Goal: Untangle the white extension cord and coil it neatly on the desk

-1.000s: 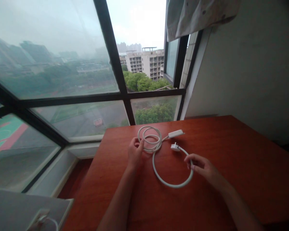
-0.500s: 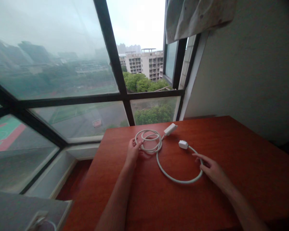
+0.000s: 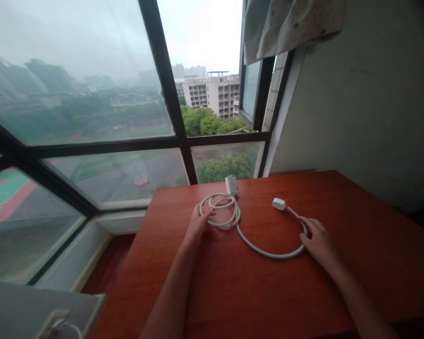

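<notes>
Overcast daylight enters through the window [image 3: 212,137], from 9 round to 12 o'clock, cool and diffuse. The sky [image 3: 201,33] at 12 is blown out to near white, while the buildings [image 3: 224,96] beneath it stay fairly crisp; the pane [image 3: 92,94] at 10 veils its view in bluish haze. Toward 2 and 3 the wall [image 3: 356,117] falls into dim grey, blackening at the extreme corner. The counter [image 3: 250,301], at 6, carries a faint sheen near the white cord [image 3: 275,256] and only soft shadows. Wide-angle stretch slants the window frames, and the socket [image 3: 58,325] at 8 looks smeared.
</notes>
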Available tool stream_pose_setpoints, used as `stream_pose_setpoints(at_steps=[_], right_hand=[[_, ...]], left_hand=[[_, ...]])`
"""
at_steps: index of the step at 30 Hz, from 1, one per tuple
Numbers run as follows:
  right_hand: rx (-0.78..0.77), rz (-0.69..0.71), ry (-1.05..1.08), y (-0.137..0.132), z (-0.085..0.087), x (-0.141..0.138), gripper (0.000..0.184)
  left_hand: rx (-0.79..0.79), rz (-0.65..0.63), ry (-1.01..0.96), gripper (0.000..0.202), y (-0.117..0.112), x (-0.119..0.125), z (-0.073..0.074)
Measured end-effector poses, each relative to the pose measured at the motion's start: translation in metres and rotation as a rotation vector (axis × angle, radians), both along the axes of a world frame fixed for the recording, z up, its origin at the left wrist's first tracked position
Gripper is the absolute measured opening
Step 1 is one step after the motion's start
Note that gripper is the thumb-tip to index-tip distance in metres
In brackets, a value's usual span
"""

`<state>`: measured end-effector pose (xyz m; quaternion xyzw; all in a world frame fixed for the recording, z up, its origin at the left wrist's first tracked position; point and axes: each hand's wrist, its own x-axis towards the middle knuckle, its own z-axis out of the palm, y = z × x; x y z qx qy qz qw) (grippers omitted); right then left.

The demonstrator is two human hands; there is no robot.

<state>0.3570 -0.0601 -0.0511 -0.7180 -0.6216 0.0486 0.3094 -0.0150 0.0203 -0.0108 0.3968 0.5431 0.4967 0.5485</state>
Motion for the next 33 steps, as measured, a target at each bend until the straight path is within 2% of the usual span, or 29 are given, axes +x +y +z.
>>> stream_pose_setpoints(at_steps=[4, 9, 12, 14, 17, 20, 23, 25, 27, 33], right_hand=[[0.026, 0.019, -0.125, 0.007, 0.003, -0.004, 0.047], [0.120, 0.091, -0.164, 0.018, 0.020, -0.030, 0.042], [0.142, 0.215, -0.008, 0.029, 0.039, -0.062, 0.032], [0.087, 0.287, 0.159, 0.041, 0.053, -0.089, 0.027], [-0.008, 0.371, 0.384, 0.066, 0.065, -0.129, 0.034], [-0.141, 0.372, 0.529, 0.095, 0.059, -0.163, 0.041], [-0.202, 0.408, 0.535, 0.111, 0.044, -0.182, 0.025], [-0.202, 0.431, 0.526, 0.110, 0.038, -0.186, 0.022], [-0.180, 0.478, 0.505, 0.101, 0.037, -0.183, 0.029], [-0.184, 0.764, 0.406, 0.067, 0.058, -0.173, 0.032]], left_hand=[[0.209, 0.004, 0.132, 0.053, 0.003, -0.005, -0.008], [0.258, 0.000, 0.180, 0.041, 0.001, -0.005, -0.002], [0.231, 0.004, 0.136, 0.041, -0.001, -0.002, 0.005], [0.225, 0.005, 0.118, 0.040, -0.002, 0.000, 0.009], [0.261, 0.025, 0.172, 0.035, -0.006, 0.000, 0.013], [0.329, 0.032, 0.292, 0.032, -0.010, -0.002, 0.015], [0.372, 0.041, 0.362, 0.029, -0.013, -0.003, 0.015], [0.377, 0.058, 0.384, 0.024, -0.014, -0.005, 0.016], [0.367, 0.079, 0.421, 0.022, -0.015, -0.007, 0.018], [0.369, 0.061, 0.596, 0.022, -0.014, -0.016, 0.024]])
